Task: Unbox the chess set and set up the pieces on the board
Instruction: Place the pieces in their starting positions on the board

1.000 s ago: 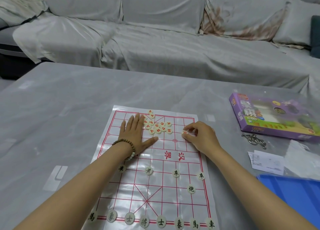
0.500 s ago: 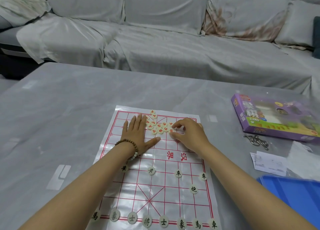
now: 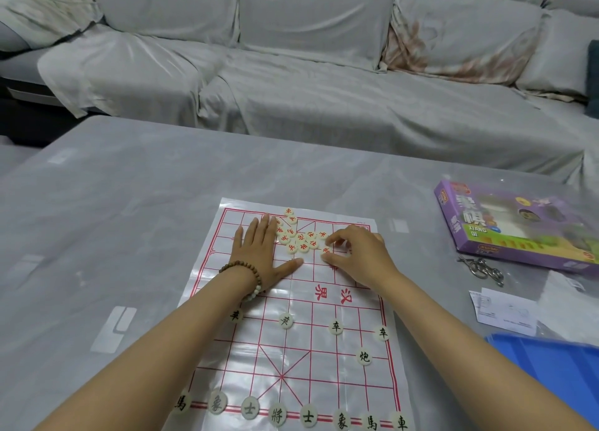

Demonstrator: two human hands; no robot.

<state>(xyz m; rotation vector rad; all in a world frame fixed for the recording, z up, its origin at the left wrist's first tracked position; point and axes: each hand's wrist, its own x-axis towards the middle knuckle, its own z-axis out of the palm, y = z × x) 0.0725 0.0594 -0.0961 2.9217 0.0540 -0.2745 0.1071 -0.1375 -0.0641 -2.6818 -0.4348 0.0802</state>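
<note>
A red disc [image 3: 325, 251] is pinched in the grip of the right hand [image 3: 359, 255], thumb and curled forefinger closed on it at the edge of the red pile [image 3: 299, 241] on the far half of the xiangqi board sheet [image 3: 311, 344], while the left hand [image 3: 261, 252] is pressed flat beside that pile, fingers straight, nothing held. Should the disc be dragged rather than lifted, neighbours could be scattered and the thin sheet rucked, and the black discs [image 3: 335, 327] ranged nearer could be swept by the forearms above them.

Left hand [image 3: 262, 252]: flat, palm down, fingers straight, thumb splayed.
Right hand [image 3: 358, 255]: arched, fingers curled, tips pointing down.
Forearms: bare, extended forward.
</note>
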